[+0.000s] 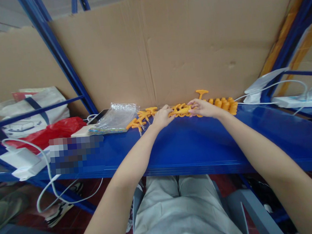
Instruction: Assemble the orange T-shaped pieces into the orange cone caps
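From afar I saw the left hand [163, 118] and right hand [204, 108] at orange parts [184, 111]. I couldn't tell whether either gripped one.

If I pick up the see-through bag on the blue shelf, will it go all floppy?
Probably: the see-through bag looks thin and crinkly, so it should sag. It seems light, since its film is clear and thin. Its shiny surface might feel slippery.

Orange piece [184, 111] partly hidden, patch [76, 154] pixelated
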`<state>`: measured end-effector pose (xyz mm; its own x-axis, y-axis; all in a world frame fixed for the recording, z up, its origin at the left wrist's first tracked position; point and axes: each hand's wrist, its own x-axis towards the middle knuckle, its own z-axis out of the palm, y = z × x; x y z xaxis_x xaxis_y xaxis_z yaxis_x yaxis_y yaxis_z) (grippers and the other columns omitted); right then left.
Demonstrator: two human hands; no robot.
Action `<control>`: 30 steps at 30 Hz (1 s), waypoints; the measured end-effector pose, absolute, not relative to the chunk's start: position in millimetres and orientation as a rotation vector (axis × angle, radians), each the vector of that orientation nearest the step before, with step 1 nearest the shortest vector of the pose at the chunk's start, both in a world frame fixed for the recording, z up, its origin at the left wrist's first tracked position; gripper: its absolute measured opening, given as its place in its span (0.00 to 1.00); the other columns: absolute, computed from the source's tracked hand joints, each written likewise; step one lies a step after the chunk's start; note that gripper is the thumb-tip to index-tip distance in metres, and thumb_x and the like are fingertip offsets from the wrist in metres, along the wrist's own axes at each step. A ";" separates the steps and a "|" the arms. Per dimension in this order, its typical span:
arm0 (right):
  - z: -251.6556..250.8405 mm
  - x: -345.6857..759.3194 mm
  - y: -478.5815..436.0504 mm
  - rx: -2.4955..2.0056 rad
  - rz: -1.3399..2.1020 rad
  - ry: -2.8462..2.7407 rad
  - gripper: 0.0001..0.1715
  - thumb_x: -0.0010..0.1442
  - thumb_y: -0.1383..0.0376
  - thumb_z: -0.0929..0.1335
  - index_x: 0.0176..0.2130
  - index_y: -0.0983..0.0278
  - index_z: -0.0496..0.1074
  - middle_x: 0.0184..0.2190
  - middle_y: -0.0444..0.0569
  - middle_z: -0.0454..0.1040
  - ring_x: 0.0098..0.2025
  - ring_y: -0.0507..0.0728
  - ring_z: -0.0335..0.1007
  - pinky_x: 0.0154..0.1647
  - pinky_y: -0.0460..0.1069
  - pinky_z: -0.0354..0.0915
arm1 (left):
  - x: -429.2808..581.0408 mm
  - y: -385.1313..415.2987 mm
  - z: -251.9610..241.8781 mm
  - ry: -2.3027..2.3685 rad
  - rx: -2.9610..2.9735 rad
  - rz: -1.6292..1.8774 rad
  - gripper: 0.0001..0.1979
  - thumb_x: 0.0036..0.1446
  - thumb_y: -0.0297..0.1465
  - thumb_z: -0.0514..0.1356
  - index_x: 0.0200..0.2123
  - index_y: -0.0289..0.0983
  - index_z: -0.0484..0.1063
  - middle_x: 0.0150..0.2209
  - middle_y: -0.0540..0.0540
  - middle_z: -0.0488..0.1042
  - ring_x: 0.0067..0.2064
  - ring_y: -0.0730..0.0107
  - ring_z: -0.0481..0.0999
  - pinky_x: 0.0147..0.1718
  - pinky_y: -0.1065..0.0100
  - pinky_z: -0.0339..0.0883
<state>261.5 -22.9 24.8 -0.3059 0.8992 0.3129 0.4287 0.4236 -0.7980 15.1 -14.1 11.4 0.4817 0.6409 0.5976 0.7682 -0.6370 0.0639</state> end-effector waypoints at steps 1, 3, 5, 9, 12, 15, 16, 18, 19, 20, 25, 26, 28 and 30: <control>26.5 259.1 -25.7 -1.157 0.807 -1.873 0.14 0.61 0.65 0.72 0.46 0.61 0.69 0.35 0.49 0.79 0.30 0.53 0.79 0.38 0.51 0.77 | 14.6 -12.9 10.9 -1.197 -2.523 -0.899 0.08 0.61 0.31 0.61 0.41 0.37 0.80 0.43 0.44 0.75 0.44 0.63 0.79 0.44 0.64 0.72; 30.0 253.8 -31.2 -1.218 0.861 -1.822 0.07 0.66 0.63 0.69 0.44 0.62 0.69 0.30 0.48 0.79 0.26 0.52 0.77 0.35 0.49 0.76 | 13.9 -11.2 10.4 -1.173 -2.528 -0.936 0.07 0.61 0.30 0.61 0.40 0.36 0.79 0.43 0.44 0.75 0.45 0.63 0.78 0.45 0.64 0.72; 32.4 249.6 -35.3 -1.255 0.896 -1.790 0.06 0.69 0.62 0.66 0.41 0.63 0.69 0.28 0.48 0.79 0.25 0.52 0.76 0.33 0.47 0.75 | 13.5 -10.3 10.2 -1.163 -2.523 -0.957 0.07 0.61 0.30 0.61 0.39 0.36 0.79 0.43 0.44 0.74 0.45 0.63 0.78 0.45 0.64 0.72; 33.2 250.1 -37.7 -1.295 0.917 -1.782 0.09 0.70 0.59 0.65 0.42 0.63 0.69 0.30 0.49 0.80 0.25 0.52 0.76 0.31 0.46 0.73 | 13.6 -10.9 10.2 -1.180 -2.523 -0.946 0.07 0.61 0.30 0.61 0.39 0.36 0.78 0.44 0.43 0.74 0.45 0.64 0.78 0.45 0.65 0.71; 31.2 256.6 -35.5 -1.246 0.956 -1.819 0.15 0.64 0.60 0.72 0.48 0.61 0.67 0.35 0.49 0.81 0.29 0.53 0.79 0.34 0.48 0.75 | 13.7 -13.0 11.3 -1.196 -2.526 -0.938 0.07 0.62 0.30 0.60 0.39 0.36 0.78 0.44 0.43 0.74 0.45 0.64 0.78 0.45 0.64 0.71; 29.3 261.6 -32.9 -1.150 0.986 -1.836 0.25 0.57 0.64 0.76 0.49 0.60 0.65 0.35 0.47 0.81 0.31 0.54 0.79 0.36 0.50 0.75 | 13.1 -15.3 13.3 -1.180 -2.524 -0.948 0.07 0.62 0.30 0.60 0.40 0.36 0.77 0.44 0.44 0.73 0.45 0.64 0.77 0.45 0.65 0.71; 29.1 262.2 -32.6 -1.137 0.989 -1.834 0.24 0.57 0.64 0.76 0.48 0.60 0.65 0.34 0.47 0.81 0.31 0.53 0.79 0.36 0.50 0.75 | 12.8 -15.9 14.0 -1.171 -2.523 -0.947 0.07 0.63 0.31 0.60 0.40 0.36 0.77 0.44 0.44 0.73 0.45 0.64 0.77 0.45 0.65 0.70; 29.5 262.0 -33.6 -1.146 0.995 -1.835 0.19 0.59 0.62 0.75 0.45 0.61 0.65 0.32 0.47 0.81 0.29 0.53 0.78 0.35 0.49 0.73 | 12.0 -16.7 15.0 -1.155 -2.522 -0.933 0.07 0.63 0.31 0.60 0.40 0.36 0.77 0.45 0.43 0.73 0.46 0.64 0.77 0.45 0.65 0.70; 30.0 261.3 -34.6 -1.157 1.002 -1.839 0.16 0.61 0.60 0.74 0.43 0.62 0.66 0.31 0.48 0.81 0.28 0.53 0.78 0.34 0.49 0.73 | 11.7 -17.0 15.3 -1.147 -2.521 -0.923 0.07 0.63 0.31 0.60 0.40 0.35 0.77 0.46 0.42 0.72 0.47 0.63 0.76 0.46 0.65 0.70; 30.6 260.3 -35.9 -1.165 1.010 -1.838 0.15 0.62 0.58 0.73 0.41 0.62 0.67 0.30 0.49 0.81 0.27 0.53 0.77 0.33 0.48 0.72 | 11.5 -17.0 15.3 -1.138 -2.520 -0.914 0.07 0.63 0.31 0.60 0.41 0.35 0.77 0.46 0.42 0.72 0.47 0.63 0.76 0.46 0.65 0.69; 31.8 253.3 -40.2 -1.197 1.070 -1.790 0.19 0.67 0.52 0.69 0.32 0.64 0.68 0.23 0.49 0.78 0.21 0.52 0.73 0.27 0.46 0.68 | 11.1 -15.4 13.5 -1.092 -2.504 -0.903 0.07 0.64 0.31 0.59 0.41 0.36 0.77 0.46 0.42 0.73 0.47 0.64 0.76 0.46 0.65 0.70; 31.4 251.6 -40.1 -1.217 1.079 -1.775 0.21 0.68 0.52 0.67 0.31 0.64 0.68 0.21 0.50 0.77 0.20 0.52 0.72 0.25 0.46 0.67 | 11.0 -15.2 13.3 -1.084 -2.500 -0.904 0.07 0.64 0.31 0.59 0.41 0.36 0.77 0.46 0.42 0.73 0.47 0.64 0.76 0.46 0.65 0.70; 29.8 248.3 -39.1 -1.262 1.094 -1.743 0.26 0.71 0.50 0.62 0.28 0.64 0.68 0.19 0.51 0.76 0.19 0.53 0.71 0.23 0.46 0.66 | 11.0 -15.0 13.3 -1.078 -2.490 -0.903 0.07 0.64 0.31 0.59 0.41 0.36 0.76 0.46 0.42 0.73 0.47 0.63 0.76 0.47 0.65 0.70; 28.1 245.9 -37.5 -1.291 1.103 -1.724 0.31 0.72 0.48 0.59 0.27 0.64 0.68 0.18 0.52 0.75 0.18 0.53 0.70 0.20 0.45 0.65 | 11.1 -15.3 13.7 -1.084 -2.483 -0.900 0.07 0.64 0.31 0.59 0.41 0.35 0.76 0.46 0.42 0.73 0.47 0.63 0.76 0.47 0.64 0.70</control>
<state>245.9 -37.5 28.1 -0.2521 0.9666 0.0453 0.3639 0.1381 -0.9211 11.1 -15.3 13.7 0.5230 0.5578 0.6445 0.7361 -0.6768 -0.0115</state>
